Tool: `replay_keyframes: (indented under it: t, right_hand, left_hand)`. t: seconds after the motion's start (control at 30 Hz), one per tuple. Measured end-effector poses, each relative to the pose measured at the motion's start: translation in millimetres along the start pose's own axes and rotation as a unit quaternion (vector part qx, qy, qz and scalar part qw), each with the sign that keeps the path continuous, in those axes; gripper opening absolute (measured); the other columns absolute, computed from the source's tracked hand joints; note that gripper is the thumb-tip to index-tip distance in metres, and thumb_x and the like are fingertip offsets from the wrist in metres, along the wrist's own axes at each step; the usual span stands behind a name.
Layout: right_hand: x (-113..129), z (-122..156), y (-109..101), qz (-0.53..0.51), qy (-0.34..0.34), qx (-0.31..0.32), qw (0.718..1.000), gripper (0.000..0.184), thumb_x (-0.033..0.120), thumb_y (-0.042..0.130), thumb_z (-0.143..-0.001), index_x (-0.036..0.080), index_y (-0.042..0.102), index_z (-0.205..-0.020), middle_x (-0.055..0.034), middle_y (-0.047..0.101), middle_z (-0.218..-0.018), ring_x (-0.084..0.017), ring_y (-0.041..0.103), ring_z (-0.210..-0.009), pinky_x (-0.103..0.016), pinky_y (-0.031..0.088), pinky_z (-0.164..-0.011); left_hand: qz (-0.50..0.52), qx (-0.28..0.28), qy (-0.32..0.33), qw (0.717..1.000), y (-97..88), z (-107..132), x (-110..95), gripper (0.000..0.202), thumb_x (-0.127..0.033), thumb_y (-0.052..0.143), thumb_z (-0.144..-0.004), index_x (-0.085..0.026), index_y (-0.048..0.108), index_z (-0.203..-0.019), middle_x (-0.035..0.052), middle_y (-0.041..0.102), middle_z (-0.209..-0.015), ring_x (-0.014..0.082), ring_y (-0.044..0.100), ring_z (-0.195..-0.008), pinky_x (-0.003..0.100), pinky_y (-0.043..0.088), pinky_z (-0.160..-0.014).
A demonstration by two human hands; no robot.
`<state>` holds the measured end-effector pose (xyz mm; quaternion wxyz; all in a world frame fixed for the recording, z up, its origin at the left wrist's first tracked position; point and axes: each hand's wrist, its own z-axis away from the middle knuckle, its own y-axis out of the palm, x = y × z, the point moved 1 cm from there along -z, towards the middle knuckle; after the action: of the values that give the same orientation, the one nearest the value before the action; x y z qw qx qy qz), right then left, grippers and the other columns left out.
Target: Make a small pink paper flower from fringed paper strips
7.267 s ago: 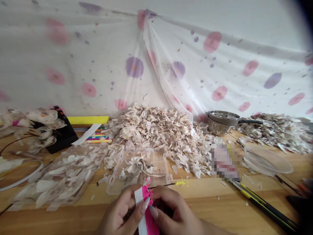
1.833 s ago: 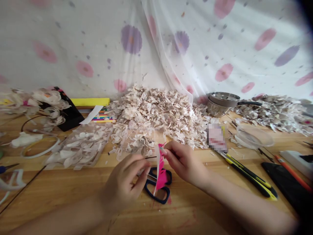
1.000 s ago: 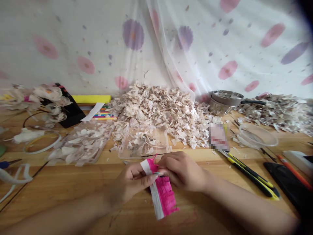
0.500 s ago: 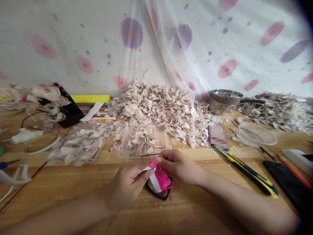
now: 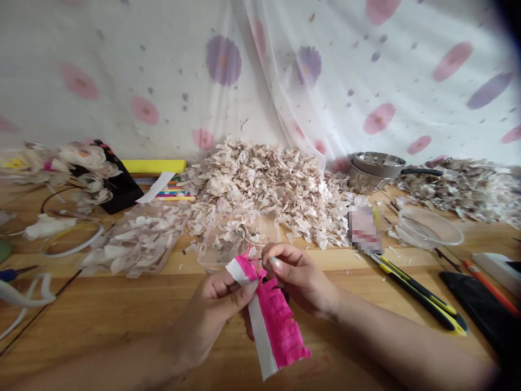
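The left hand (image 5: 215,304) is pinching a fringed pink-and-white crepe-paper strip (image 5: 280,323), which is trailing below the grip above the wooden table (image 5: 345,358); whether the right hand (image 5: 299,277) is gripping, I cannot tell. Floral cloth (image 5: 171,60) is hanging behind.

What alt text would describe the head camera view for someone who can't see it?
A person's left hand pinches a fringed pink-and-white strip above a wooden table, with the right hand at its upper end. Behind them rises a large heap of pale, petal-like flakes; a yellow-and-black cutter lies to the right.
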<state>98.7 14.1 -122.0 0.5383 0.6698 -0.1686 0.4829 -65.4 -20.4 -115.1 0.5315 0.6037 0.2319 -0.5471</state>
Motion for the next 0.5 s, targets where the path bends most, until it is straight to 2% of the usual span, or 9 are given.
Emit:
replay_keyframes:
  t: [0.17,0.4,0.5]
  right_hand:
    - [-17.1,7.0,7.6,-0.1,0.09,-0.015,0.991,0.033,0.029,0.086,-0.062,0.017,0.068,-0.086,0.002,0.069,-0.074,-0.01,0.062,-0.062,-0.026,0.049,-0.064]
    - [-27.3,10.7,10.0,-0.15,0.104,-0.022,0.983,0.034,0.025,0.085,-0.062,0.019,0.065,-0.088,0.0004,0.073,-0.07,-0.016,0.065,-0.054,-0.03,0.052,-0.054]
    - [-30.1,9.8,8.4,-0.145,0.111,-0.025,0.983,0.034,0.027,0.084,-0.065,0.018,0.063,-0.091,0.0006,0.071,-0.069,-0.015,0.065,-0.055,-0.03,0.052,-0.055]
  left_hand:
    - [0.023,0.015,0.01,1.0,2.2,2.2,-0.2,0.026,-0.043,0.071,-0.078,-0.017,0.07,-0.078,0.0002,0.068,-0.061,0.0133,0.059,-0.048,0.024,0.05,-0.05]
    - [0.044,0.006,0.018,0.999,3.2,-3.1,4.0,0.027,-0.041,0.073,-0.077,-0.015,0.064,-0.074,-0.0008,0.065,-0.055,0.0105,0.059,-0.045,0.018,0.047,-0.044]
    - [0.048,0.015,0.015,0.999,3.5,-3.1,6.0,0.028,-0.041,0.071,-0.079,-0.015,0.062,-0.074,-0.0005,0.065,-0.057,0.0098,0.058,-0.045,0.018,0.047,-0.045]
